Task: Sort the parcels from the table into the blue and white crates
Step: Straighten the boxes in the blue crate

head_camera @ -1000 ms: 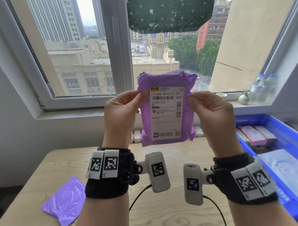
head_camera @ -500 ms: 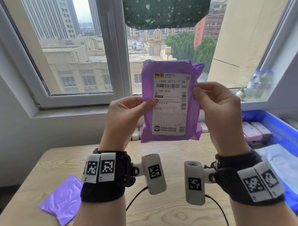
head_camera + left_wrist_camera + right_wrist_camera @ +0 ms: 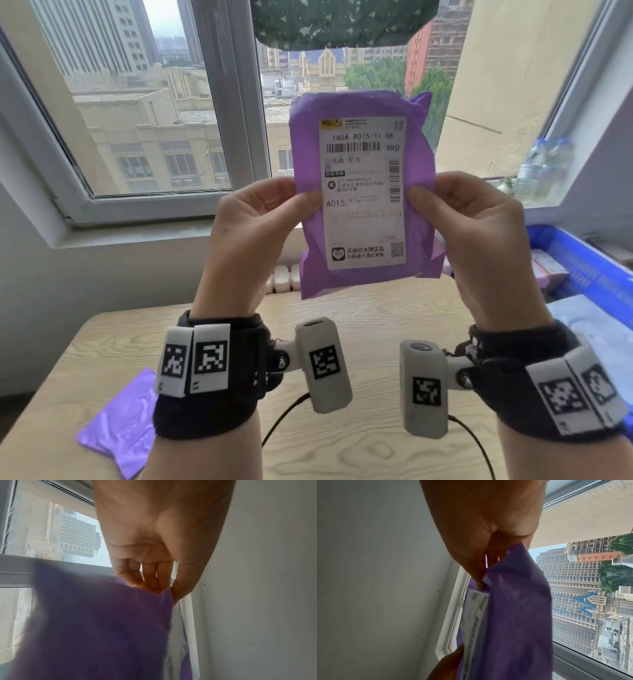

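Note:
A purple parcel [image 3: 363, 192] with a white shipping label facing me is held upright in front of the window. My left hand [image 3: 260, 219] pinches its left edge, thumb on the front. My right hand [image 3: 466, 219] pinches its right edge the same way. The left wrist view shows my left hand [image 3: 154, 582] on the parcel's purple back [image 3: 102, 628]. In the right wrist view my right hand [image 3: 481, 574] pinches the parcel [image 3: 513, 615] beside the label. A second purple parcel [image 3: 120, 425] lies flat on the table's left front. The blue crate [image 3: 582, 263] stands at the right.
The wooden table [image 3: 359, 322] runs below my hands. The blue crate holds several parcels, with a pale one [image 3: 603, 329] in front. Bottles [image 3: 544, 168] stand on the window sill at the right. Cables [image 3: 284, 418] trail from the wrist cameras.
Both hands have raised the purple parcel higher and slid down its side edges toward its middle. The label still faces me.

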`<state>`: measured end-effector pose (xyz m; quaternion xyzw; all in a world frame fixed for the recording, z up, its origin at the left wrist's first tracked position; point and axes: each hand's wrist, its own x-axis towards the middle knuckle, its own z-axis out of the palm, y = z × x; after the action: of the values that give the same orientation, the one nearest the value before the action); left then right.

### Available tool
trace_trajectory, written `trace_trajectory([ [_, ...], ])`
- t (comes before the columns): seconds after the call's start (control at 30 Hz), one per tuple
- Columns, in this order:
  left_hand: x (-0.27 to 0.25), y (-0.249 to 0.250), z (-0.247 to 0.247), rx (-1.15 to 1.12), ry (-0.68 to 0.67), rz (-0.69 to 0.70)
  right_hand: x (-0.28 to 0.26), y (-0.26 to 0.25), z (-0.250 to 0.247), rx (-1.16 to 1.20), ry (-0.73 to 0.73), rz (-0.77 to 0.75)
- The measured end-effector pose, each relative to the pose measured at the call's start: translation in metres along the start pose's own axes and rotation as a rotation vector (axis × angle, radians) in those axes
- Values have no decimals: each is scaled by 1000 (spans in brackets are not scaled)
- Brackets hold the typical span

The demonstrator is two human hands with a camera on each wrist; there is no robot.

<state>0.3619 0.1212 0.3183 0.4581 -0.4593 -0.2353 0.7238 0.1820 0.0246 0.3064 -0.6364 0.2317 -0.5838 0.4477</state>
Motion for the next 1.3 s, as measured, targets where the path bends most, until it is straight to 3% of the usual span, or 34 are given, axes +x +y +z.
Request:
trace_trajectory([
  [0.27,3,-1,-4,-73,-15,70,0,-10,-1,48,-20,-100],
  [0.83,5,-3,-8,-98,-59,85,-3,-12,3,43,-13,-108],
  [1.07,4,-8,-8,-49,-125,-8,-8,-9,6,35,83,-70],
  [1.3,5,-23,-7,-41,-88,-129,-13,4,12,-38,139,34],
])
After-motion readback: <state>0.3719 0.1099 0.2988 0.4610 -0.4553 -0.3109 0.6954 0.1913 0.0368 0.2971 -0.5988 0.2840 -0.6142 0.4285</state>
